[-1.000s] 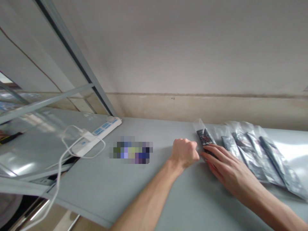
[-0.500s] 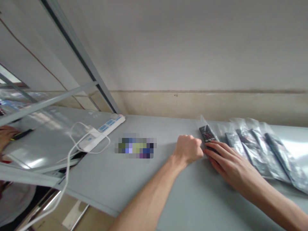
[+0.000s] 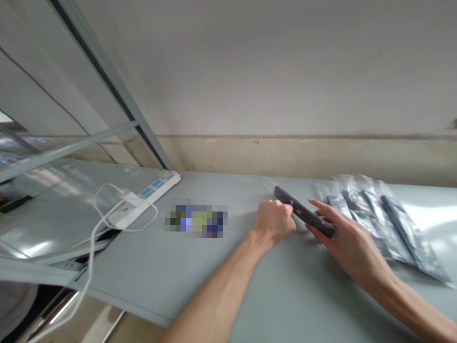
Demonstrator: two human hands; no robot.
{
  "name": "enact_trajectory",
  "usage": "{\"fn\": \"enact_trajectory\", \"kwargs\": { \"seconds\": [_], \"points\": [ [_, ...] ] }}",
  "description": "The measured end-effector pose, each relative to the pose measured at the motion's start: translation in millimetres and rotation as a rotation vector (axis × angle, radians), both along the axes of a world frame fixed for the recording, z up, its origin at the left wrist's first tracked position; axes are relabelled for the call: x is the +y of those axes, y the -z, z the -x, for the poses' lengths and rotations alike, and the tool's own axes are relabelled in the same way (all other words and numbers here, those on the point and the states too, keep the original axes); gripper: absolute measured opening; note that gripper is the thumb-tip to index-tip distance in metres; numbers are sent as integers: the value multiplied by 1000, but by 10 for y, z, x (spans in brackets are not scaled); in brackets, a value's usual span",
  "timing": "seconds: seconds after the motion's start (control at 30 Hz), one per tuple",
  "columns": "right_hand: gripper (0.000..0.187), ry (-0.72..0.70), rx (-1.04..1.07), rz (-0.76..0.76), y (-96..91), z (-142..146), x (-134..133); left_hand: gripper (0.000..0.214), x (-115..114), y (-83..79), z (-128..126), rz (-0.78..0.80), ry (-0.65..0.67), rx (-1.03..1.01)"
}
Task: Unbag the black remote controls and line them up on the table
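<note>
A dark remote control (image 3: 306,215) in a clear plastic bag is tipped onto its long edge over the grey tabletop. My right hand (image 3: 344,240) grips its near end between thumb and fingers, the index finger raised along the far side. Against the remote's left side my left hand (image 3: 274,220) is closed in a fist with its knuckles up; whatever its fingers hold is hidden. Right of my right hand lie several bagged remote controls (image 3: 389,216) side by side, partly covered by that hand.
A white power strip (image 3: 123,216) with a plugged-in charger and looping white cable (image 3: 91,267) lies on the left. A pixelated flat item (image 3: 196,221) rests left of my hands. A metal frame (image 3: 132,112) rises at the left, and a wall (image 3: 285,71) stands behind the table (image 3: 150,276).
My right hand has picked up the nearest bagged remote, which lay face up, and turned it onto its edge toward my left fist. The view has shifted slightly right.
</note>
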State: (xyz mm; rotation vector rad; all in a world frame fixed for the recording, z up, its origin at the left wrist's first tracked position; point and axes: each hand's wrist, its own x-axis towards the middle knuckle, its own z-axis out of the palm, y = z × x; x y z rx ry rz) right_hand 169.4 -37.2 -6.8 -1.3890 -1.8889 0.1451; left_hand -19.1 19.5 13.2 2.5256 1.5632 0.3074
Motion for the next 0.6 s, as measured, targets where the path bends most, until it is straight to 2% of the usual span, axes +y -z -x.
{"fn": "enact_trajectory", "kwargs": {
  "seconds": [0.17, 0.2, 0.27, 0.33, 0.4, 0.5, 0.57, 0.6],
  "points": [
    [63, 252, 658, -109, -234, -88, 85, 31, 21, 16, -9, -4, -27, 15],
    [61, 293, 753, -133, -276, -138, 121, 30, 23, 19, -9, -1, -29, 18],
    [45, 344, 860, -138, -327, -257, 202, 27, 24, 26, -2, 7, -43, 8],
    [28, 339, 932, -79, -324, -372, 282, 23, 26, 39, 16, 6, -69, -42],
    [27, 321, 1021, -14, -273, -457, 345, 22, 38, 64, 42, -27, -101, -179],
    [27, 328, 1138, 49, -151, -530, 403, 23, 95, 122, 77, -78, -146, -544],
    [27, 306, 1111, 46, -72, -559, 426, 21, 156, 159, 82, -14, -159, -820],
    [26, 259, 1001, 19, -43, -568, 434, 23, 186, 171, 78, 58, -156, -966]
  ]
}}
